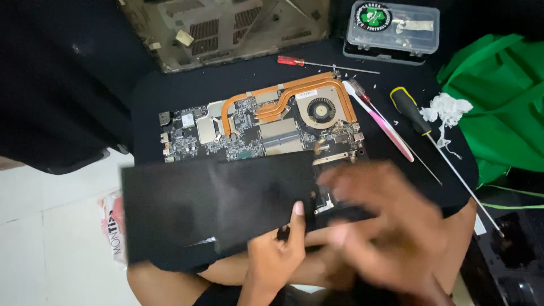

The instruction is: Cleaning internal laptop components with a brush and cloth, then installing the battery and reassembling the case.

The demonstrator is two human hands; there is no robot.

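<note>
Head: 2 screwdrivers point(326, 65), 1 board point(266, 124).

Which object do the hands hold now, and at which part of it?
The left hand grips the flat black panel at its near edge, thumb on top. The right hand is blurred beside the panel's right end; whether it grips cannot be told.

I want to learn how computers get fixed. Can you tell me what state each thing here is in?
Laptop board: bare, lying flat, copper pipes showing.
Fan: uncovered; spinning or not, cannot tell.
Black panel: lying over the board's near edge.
Left hand: thumb pressed on the panel.
Right hand: blurred, over the panel's right end.
Clear box: lid shut.
Bottom cover: off, set aside.
Screwdrivers: lying loose.
</note>
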